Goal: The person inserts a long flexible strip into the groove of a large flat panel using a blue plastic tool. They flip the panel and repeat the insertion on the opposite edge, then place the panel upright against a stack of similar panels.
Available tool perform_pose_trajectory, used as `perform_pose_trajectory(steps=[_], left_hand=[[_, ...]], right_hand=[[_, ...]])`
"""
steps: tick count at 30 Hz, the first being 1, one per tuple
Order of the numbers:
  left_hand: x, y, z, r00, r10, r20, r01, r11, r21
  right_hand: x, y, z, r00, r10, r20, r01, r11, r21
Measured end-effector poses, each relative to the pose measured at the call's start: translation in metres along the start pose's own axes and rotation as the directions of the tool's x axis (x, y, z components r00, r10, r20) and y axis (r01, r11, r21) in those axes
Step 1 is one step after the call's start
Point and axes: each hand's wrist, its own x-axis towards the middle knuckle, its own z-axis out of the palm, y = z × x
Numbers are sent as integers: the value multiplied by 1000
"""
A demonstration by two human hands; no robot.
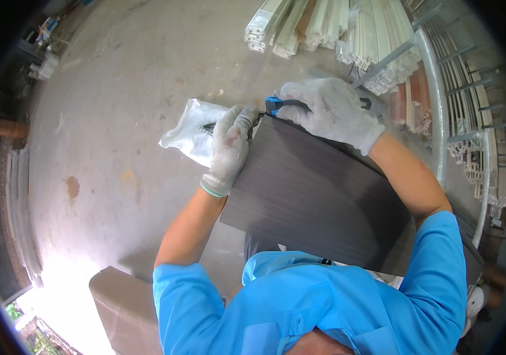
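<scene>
A dark grey, faintly grained panel (318, 183) lies at a slant in front of my body. My right hand (333, 109), in a pale grey work glove, is closed around a hand tool (273, 106) with a blue head and a curved black handle. The tool's head is at the panel's far left corner. My left hand (231, 139), gloved too, has its fingers closed at that same corner, close to the blue head. What its fingertips pinch is too small to make out. Beyond the left hand is a clear plastic bag (189, 131) with dark pieces in it.
Bundles of long pale profiles (318, 26) lie at the far right. A metal rack (436, 100) with more long strips stands along the right. Long pale lengths (19, 207) line the left side. A brown box-like object (124, 305) is at the near left.
</scene>
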Motion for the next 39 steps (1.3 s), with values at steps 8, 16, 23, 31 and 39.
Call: perform_pose_trajectory(steps=[8,16,23,31,39], left_hand=[[2,-3,-3,996,92,-7,-91,995,41],[17,-23,-22,992,128,19,-129,990,48],[7,-9,-16,999,-15,52,12,998,67],[4,30,-4,766,591,253,-532,362,766],[-35,32,124,494,353,794,-827,-89,554]], right_hand=[[12,-15,-5,998,4,58,-5,1000,13],[-20,-3,-10,998,63,32,-63,998,-17],[-207,28,-73,984,171,-50,-174,983,-61],[-441,-32,-164,283,854,-436,-862,426,275],[-526,-85,-99,-33,866,-499,-997,8,80]])
